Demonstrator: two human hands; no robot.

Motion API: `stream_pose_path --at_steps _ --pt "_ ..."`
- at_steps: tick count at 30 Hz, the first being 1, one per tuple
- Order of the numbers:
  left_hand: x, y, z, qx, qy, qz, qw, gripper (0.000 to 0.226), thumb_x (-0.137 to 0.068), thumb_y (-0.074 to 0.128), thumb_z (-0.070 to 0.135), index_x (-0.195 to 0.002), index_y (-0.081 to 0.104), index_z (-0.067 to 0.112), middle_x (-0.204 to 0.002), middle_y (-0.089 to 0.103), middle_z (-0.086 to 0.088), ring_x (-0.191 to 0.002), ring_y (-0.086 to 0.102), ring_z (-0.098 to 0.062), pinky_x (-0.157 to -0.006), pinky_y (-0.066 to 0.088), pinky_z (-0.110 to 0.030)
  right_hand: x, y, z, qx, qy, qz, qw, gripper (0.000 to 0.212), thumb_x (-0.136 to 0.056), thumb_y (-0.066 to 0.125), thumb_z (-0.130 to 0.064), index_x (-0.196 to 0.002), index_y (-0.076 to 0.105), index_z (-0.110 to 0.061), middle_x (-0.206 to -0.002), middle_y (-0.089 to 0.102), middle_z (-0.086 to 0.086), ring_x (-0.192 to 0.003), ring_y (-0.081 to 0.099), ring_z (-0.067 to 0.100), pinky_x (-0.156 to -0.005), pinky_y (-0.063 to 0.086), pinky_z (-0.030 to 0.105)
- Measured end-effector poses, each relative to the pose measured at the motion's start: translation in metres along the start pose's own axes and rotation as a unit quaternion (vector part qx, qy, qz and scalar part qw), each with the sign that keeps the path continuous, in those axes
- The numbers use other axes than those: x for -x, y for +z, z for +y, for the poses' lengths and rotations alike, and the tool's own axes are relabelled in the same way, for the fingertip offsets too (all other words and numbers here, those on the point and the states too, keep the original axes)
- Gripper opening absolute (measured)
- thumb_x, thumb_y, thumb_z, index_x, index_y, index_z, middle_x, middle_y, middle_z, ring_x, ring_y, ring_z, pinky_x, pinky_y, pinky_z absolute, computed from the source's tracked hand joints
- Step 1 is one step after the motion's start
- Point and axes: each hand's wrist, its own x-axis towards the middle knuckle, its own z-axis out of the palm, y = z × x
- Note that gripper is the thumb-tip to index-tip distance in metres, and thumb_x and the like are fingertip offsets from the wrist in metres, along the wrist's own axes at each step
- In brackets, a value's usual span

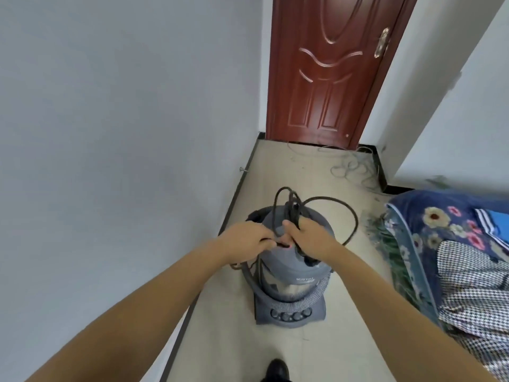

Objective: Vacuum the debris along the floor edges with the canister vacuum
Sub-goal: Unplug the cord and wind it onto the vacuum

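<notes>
A grey canister vacuum (292, 282) stands upright on the tiled floor, close to the left wall. A black power cord (341, 213) is bundled on its top and loops out to the right. My left hand (248, 239) pinches a strand of the cord at the top of the canister. My right hand (308, 238) grips the bundled cord just beside it. A ribbed grey hose (292, 306) wraps round the canister's base. Small debris and a coil of thin wire (352, 168) lie on the floor near the door.
A dark red door (327, 73) closes the far end of the corridor. A black skirting strip (234, 199) runs along the left wall. A bed with a floral blue quilt (429, 230) and checked cloth (476, 293) fills the right side. My black shoe (276, 370) shows at the bottom.
</notes>
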Motion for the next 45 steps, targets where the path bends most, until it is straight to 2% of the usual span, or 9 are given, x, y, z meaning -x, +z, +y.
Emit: stream_pose_path --at_steps 3,8,16,19,22,26,31,38,45 --pt "-0.04 -0.025 -0.012 0.071 -0.029 0.08 0.994 0.027 -0.091 0.06 0.039 -0.073 0.054 0.02 -0.062 0.048 0.009 -0.059 0.043 -0.008 -0.06 0.034 -0.027 -0.033 -0.013 0.013 -0.039 0.007 -0.089 0.995 0.046 -0.104 0.035 -0.032 -0.067 0.052 -0.01 -0.047 0.051 -0.006 -0.046 0.049 0.012 -0.062 0.048 0.03" --pt "-0.083 -0.02 -0.045 0.29 -0.129 0.187 0.93 0.036 -0.089 0.066 0.033 -0.066 0.049 0.011 -0.058 0.041 0.004 -0.051 0.036 -0.001 -0.051 0.03 -0.015 -0.073 -0.067 0.023 -0.35 0.073 -0.172 0.918 0.04 -0.094 0.052 -0.046 -0.071 0.05 -0.013 -0.045 0.028 -0.008 -0.035 0.023 0.009 -0.042 0.036 0.02" --pt "-0.14 0.009 -0.079 0.384 -0.206 0.096 0.895 0.018 -0.099 0.05 0.031 -0.093 0.055 0.015 -0.075 0.055 0.001 -0.068 0.054 -0.006 -0.075 0.044 -0.031 -0.119 -0.129 0.053 -0.635 0.155 0.0 0.757 0.032 -0.094 0.05 -0.034 -0.068 0.043 -0.016 -0.038 0.024 -0.012 -0.029 0.023 0.002 -0.035 0.032 0.016" --pt "-0.183 -0.011 -0.072 0.39 -0.128 0.08 0.908 0.062 -0.092 0.06 0.035 -0.145 0.029 0.03 -0.138 0.038 0.017 -0.126 0.037 0.004 -0.105 0.03 -0.019 -0.143 -0.14 0.055 -0.567 0.169 -0.014 0.806 0.034 -0.097 0.047 -0.034 -0.068 0.042 -0.017 -0.041 0.022 -0.011 -0.031 0.02 0.003 -0.035 0.03 0.018" --pt "-0.229 -0.046 -0.061 0.286 0.038 0.05 0.956 0.083 -0.085 0.07 0.027 -0.144 0.014 0.044 -0.149 0.018 0.027 -0.136 0.015 0.013 -0.108 0.014 -0.004 -0.168 -0.149 0.044 -0.447 0.141 -0.142 0.872 0.036 -0.093 0.056 -0.034 -0.062 0.046 -0.019 -0.043 0.023 -0.011 -0.034 0.02 0.004 -0.037 0.03 0.018" --pt "-0.29 -0.081 -0.082 0.356 0.05 0.044 0.932 0.014 -0.083 0.067 0.01 -0.091 0.062 0.02 -0.077 0.066 0.008 -0.072 0.06 -0.008 -0.071 0.048 -0.027 -0.2 -0.156 0.03 -0.37 0.092 -0.146 0.913 0.035 -0.092 0.056 -0.022 -0.058 0.053 -0.021 -0.043 0.029 -0.009 -0.036 0.025 0.006 -0.042 0.032 0.019" --pt "-0.338 -0.088 -0.12 0.447 -0.026 0.009 0.894 0.032 -0.088 0.066 0.02 -0.059 0.056 0.03 -0.047 0.046 0.016 -0.046 0.053 -0.005 -0.06 0.05 -0.027 -0.238 -0.132 0.038 -0.26 0.138 0.142 0.945 0.019 -0.085 0.069 -0.021 -0.1 0.067 -0.011 -0.097 0.065 0.008 -0.094 0.063 0.025 -0.092 0.049 0.038" --pt "-0.376 -0.052 -0.126 0.537 -0.04 -0.123 0.834 0.024 -0.072 0.06 0.018 -0.053 0.05 0.028 -0.052 0.04 0.006 -0.052 0.041 -0.012 -0.053 0.032 -0.026 -0.26 -0.065 0.08 -0.556 0.176 0.107 0.805 0.043 -0.082 0.067 -0.03 -0.122 0.064 -0.013 -0.123 0.062 0.023 -0.115 0.059 0.038 -0.101 0.046 0.049" --pt "-0.401 0.04 -0.159 0.237 0.064 -0.372 0.895 0.02 -0.091 0.057 0.016 -0.074 0.05 0.024 -0.073 0.053 0.007 -0.071 0.054 -0.002 -0.068 0.038 -0.018 -0.261 0.025 0.132 -0.615 0.32 0.218 0.686 0.012 -0.091 0.061 -0.01 -0.082 0.068 -0.006 -0.072 0.067 0.01 -0.062 0.065 0.018 -0.057 0.051 0.026"
